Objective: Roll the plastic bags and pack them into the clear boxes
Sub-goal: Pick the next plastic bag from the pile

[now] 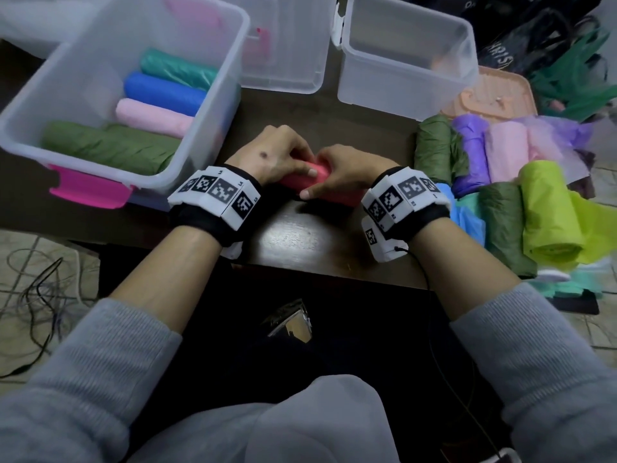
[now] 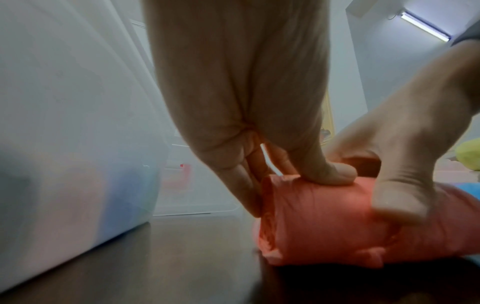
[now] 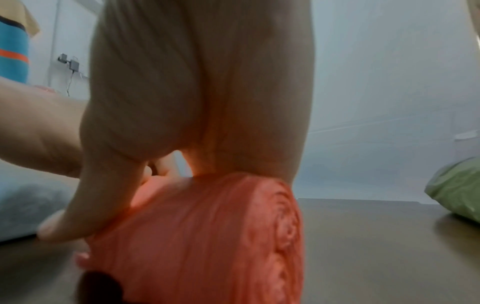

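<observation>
My left hand [image 1: 273, 155] and right hand [image 1: 344, 172] both squeeze the red roll [image 1: 320, 185] on the table [image 1: 300, 235], between the box [image 1: 187, 155] and the bag pile [image 1: 500, 182]

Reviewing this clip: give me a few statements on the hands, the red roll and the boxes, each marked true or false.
1. Both hands, left hand and right hand, hold the red roll on the table. True.
2. The left box holds four rolls. True.
3. The right box is packed full of rolls. False: no rolls show in it.
4. The lime roll lies inside the left box. False: it lies on the pile at the right.
</observation>
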